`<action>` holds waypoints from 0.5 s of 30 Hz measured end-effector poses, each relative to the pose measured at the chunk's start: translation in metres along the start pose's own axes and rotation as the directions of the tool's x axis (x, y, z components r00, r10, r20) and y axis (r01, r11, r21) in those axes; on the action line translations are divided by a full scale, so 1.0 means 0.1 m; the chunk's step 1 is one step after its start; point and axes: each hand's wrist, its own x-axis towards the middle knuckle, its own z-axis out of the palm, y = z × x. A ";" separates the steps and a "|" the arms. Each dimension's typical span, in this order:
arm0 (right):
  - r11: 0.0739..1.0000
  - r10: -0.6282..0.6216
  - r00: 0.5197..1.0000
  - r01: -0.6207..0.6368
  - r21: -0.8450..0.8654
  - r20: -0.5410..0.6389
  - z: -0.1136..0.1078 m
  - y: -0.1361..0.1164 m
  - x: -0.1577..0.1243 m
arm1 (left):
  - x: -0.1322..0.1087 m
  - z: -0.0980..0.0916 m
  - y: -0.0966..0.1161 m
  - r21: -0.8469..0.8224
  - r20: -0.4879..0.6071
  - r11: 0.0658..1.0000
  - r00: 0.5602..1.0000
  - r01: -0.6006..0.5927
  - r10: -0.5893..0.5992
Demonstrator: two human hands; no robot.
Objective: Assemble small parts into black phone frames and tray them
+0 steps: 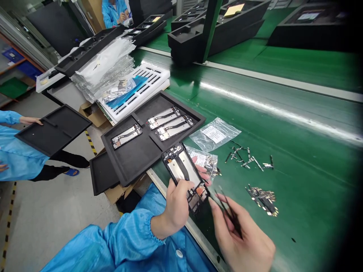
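Observation:
My left hand (pixel 178 202) grips a phone frame (pixel 183 170), thumb across its inner face and fingertips showing past its far edge. A dark ribbon cable runs down the frame's silvery middle. In my right hand (pixel 244 234) is a pair of dark tweezers (pixel 233 216), its tips close to the frame's lower right corner. Whether they touch the frame I cannot tell. Right of the hands lie a pile of small flex cables (pixel 263 199) and a looser scatter of small strips (pixel 244 156). Partly behind the phone frame is a clear bag of small parts (pixel 208 160).
Left of my hands, a black foam tray (pixel 133 166) with several phone frames overhangs the green table's edge. Beyond it are white slotted trays (pixel 159 73) and plastic bags (pixel 106 64). A co-worker at left carries a black tray (pixel 53 130). Black trays (pixel 185 41) stand across the table.

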 end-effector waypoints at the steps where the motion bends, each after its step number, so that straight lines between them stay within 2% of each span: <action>1: 0.997 -0.075 0.997 0.075 -0.012 0.027 0.00 0.00 0.03 | -0.02 -0.03 -0.02 0.034 0.019 0.999 1.000 -0.020 0.020; 3: 0.984 -0.176 0.981 0.178 -0.025 0.087 0.00 0.04 0.06 | -0.04 -0.07 -0.05 0.098 0.086 0.993 0.995 -0.065 0.057; 6: 0.963 -0.259 0.950 0.267 -0.027 0.175 -0.01 0.17 0.06 | -0.06 -0.12 -0.01 0.206 0.189 0.972 0.979 -0.112 0.073; 8: 0.950 -0.301 0.926 0.311 -0.010 0.226 -0.03 0.27 0.04 | -0.06 -0.13 0.04 0.283 0.222 0.950 0.973 -0.130 0.067; 10: 0.941 -0.330 0.910 0.339 0.010 0.249 -0.04 0.33 0.03 | -0.03 -0.14 0.07 0.323 0.222 0.941 0.975 -0.098 0.025; 13: 0.945 -0.315 0.929 0.326 -0.027 0.196 -0.02 0.31 0.02 | 0.01 -0.15 0.05 0.283 0.174 0.959 0.984 -0.012 -0.039; 15: 0.964 -0.251 0.959 0.260 -0.061 0.129 -0.01 0.25 0.01 | 0.03 -0.14 0.02 0.210 0.150 0.978 0.988 0.003 -0.035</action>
